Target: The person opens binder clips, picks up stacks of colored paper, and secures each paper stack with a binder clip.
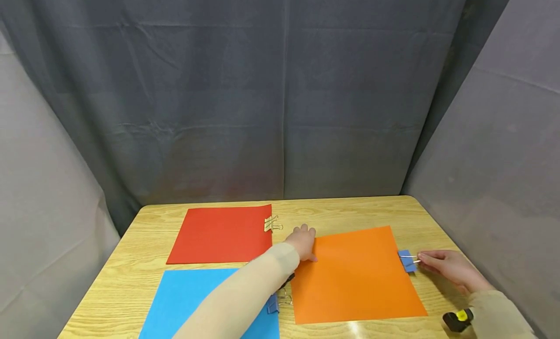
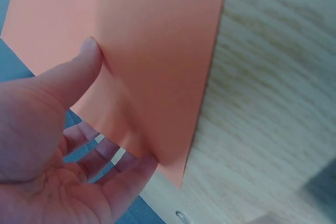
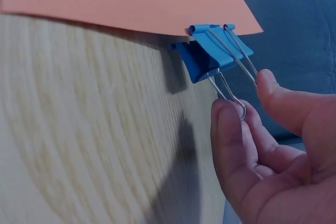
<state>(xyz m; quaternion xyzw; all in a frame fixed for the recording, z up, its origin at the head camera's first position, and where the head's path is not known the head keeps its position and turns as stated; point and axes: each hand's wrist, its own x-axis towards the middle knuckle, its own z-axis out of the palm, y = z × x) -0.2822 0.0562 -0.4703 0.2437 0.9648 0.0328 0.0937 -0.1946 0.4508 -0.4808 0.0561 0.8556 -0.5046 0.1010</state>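
Note:
A sheet of orange paper (image 1: 354, 276) lies at the right of the table. At its left edge my left hand (image 1: 303, 242) holds it, thumb on the upper face and fingers along the edge; the sheet bows slightly between them in the left wrist view. My right hand (image 1: 452, 268) pinches the wire handles of a blue binder clip (image 3: 223, 51) between thumb and fingers. In the right wrist view the clip's jaws stand spread at the paper's right edge, the upper lip over the sheet and the lower one beneath it.
Red paper (image 1: 223, 234) lies at the back left, a gold binder clip (image 1: 268, 224) on its right edge. In front is blue paper (image 1: 188, 297), partly covered by my left forearm, with a blue binder clip (image 1: 273, 304). Grey curtains (image 1: 280, 96) surround the wooden table (image 1: 341, 212).

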